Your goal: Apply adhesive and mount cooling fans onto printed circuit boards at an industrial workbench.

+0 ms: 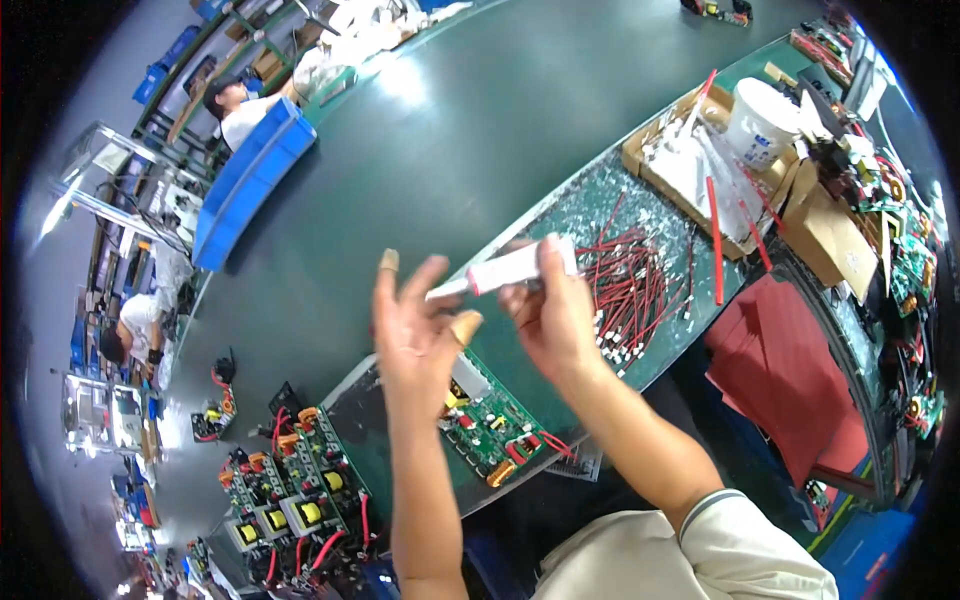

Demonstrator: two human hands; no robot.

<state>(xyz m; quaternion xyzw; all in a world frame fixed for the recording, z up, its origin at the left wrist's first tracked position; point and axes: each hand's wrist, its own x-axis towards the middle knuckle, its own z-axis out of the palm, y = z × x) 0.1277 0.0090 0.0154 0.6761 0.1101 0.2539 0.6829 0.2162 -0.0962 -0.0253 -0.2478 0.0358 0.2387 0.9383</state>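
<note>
A white tube (508,268) with a red band and a narrow pale nozzle is gripped in my right hand (562,325), above the bench edge. The nozzle points left toward my left hand (412,335), whose fingers are spread and look empty. Tan covers sit on its thumb and one fingertip. Below the hands lies a green circuit board (492,428) with yellow, red and orange parts and red leads; my left hand hides part of it. Right of the tube, a heap of thin red and black wires (635,290) with small white connectors lies on the bench.
Several assembled boards (290,490) stand at lower left. At right are a cardboard tray (650,165), a white bucket (760,125), red tubes (716,240) and dark red sheets (785,370). A blue bin (250,185) stands at far left, near two other people.
</note>
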